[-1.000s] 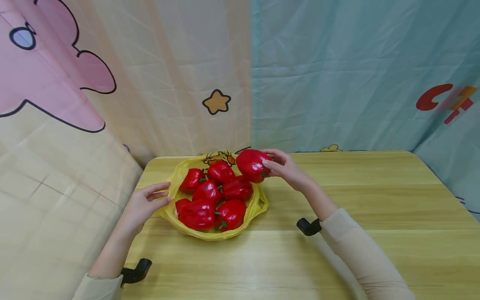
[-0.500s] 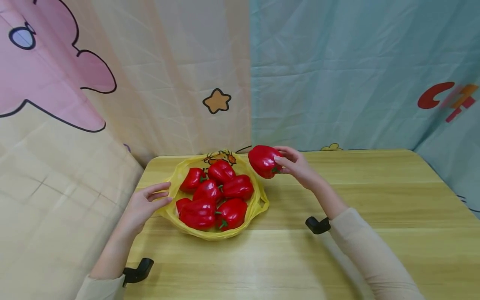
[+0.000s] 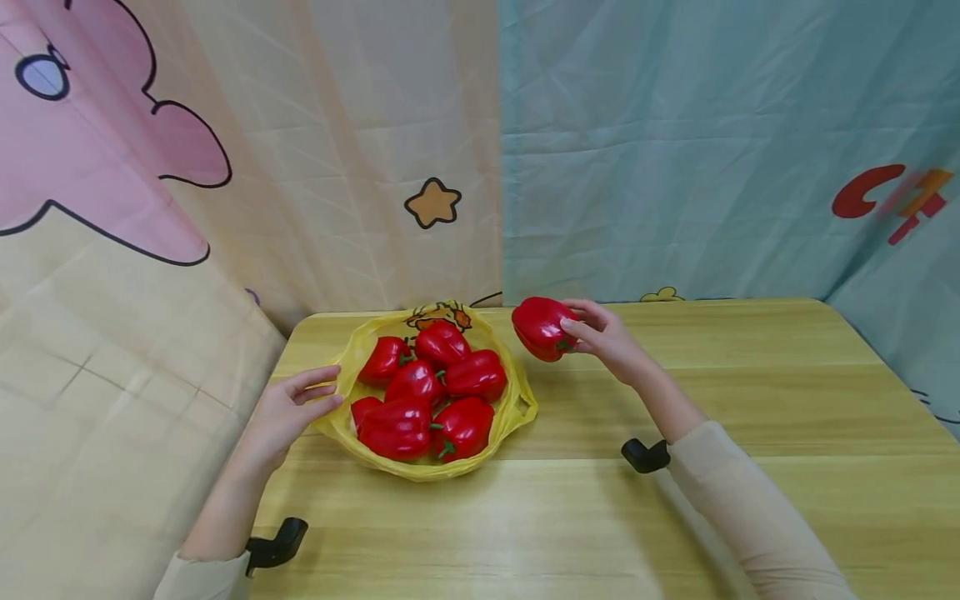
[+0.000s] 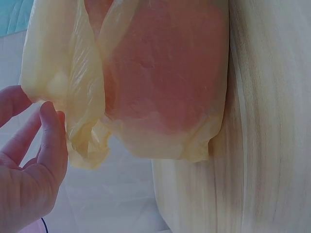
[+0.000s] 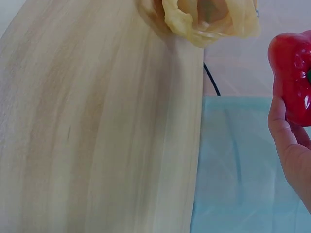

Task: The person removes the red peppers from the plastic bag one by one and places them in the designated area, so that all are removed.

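A glossy red bell pepper (image 3: 542,328) is gripped in my right hand (image 3: 603,337), thumb on its near side, held up to the right of the yellow plastic bag (image 3: 420,473). The right wrist view shows only part of that bell pepper (image 5: 294,73), with the fingers under it. My left hand (image 3: 288,412) pinches the bag's left rim between thumb and fingers, and in the left wrist view the thin film (image 4: 48,73) runs up to the fingertips. Inside the wide-mouthed bag lie several more red peppers with green stems, such as the front one (image 3: 401,429).
The bag stands on the left part of a light wooden table (image 3: 720,400). A patterned curtain (image 3: 637,150) hangs right behind the table's back edge, and a pale tiled-pattern sheet (image 3: 112,400) hangs along the left side. One bag handle (image 3: 527,407) sticks out at the right.
My right hand has carried the bell pepper rightward, from over the bag's right back rim to beside the bag. The left hand and the peppers in the bag have stayed put.
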`<state>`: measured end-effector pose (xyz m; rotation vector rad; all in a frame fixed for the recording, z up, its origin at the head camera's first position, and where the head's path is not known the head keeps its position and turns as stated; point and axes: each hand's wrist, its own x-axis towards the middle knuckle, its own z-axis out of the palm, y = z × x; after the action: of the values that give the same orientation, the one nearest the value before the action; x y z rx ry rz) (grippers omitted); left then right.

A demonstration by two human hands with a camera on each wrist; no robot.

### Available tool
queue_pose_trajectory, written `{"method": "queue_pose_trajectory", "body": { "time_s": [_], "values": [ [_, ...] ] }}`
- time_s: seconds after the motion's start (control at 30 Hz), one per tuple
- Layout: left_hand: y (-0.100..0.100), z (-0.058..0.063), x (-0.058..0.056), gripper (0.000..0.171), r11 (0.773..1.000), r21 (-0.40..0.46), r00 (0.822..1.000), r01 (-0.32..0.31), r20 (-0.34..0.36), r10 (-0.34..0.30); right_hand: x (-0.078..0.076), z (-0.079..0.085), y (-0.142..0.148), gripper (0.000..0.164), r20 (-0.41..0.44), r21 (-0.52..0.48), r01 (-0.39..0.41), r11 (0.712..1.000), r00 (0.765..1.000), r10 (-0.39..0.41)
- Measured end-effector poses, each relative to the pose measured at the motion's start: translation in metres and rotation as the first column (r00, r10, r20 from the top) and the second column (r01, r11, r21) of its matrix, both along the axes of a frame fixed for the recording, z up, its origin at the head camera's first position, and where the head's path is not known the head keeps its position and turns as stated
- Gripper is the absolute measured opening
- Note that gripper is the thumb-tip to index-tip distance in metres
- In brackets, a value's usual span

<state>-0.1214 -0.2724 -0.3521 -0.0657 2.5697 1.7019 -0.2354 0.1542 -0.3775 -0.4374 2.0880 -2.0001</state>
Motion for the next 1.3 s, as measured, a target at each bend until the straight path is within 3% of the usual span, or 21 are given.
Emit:
{"method": "queue_pose_trajectory", "body": {
  "time_s": [0.4,0.7,1.3],
  "values": [
    [0.000,-0.001,0.000,0.054,0.999,0.036,1.000,-0.013,-0.002,0.013,0.000,-0.013,0.008,0.049,0.017,0.025,0.032,0.999,0.999,-0.033],
    [-0.001,-0.002,0.000,0.052,0.999,0.039,1.000,-0.014,-0.007,0.015,-0.002,-0.029,0.014,0.055,0.071,0.095,0.098,0.991,0.992,-0.105],
    [-0.002,-0.004,0.001,0.052,0.998,0.055,1.000,-0.012,-0.013,0.013,-0.004,-0.052,0.014,0.052,0.100,0.037,0.178,0.983,0.978,-0.181]
  ]
}}
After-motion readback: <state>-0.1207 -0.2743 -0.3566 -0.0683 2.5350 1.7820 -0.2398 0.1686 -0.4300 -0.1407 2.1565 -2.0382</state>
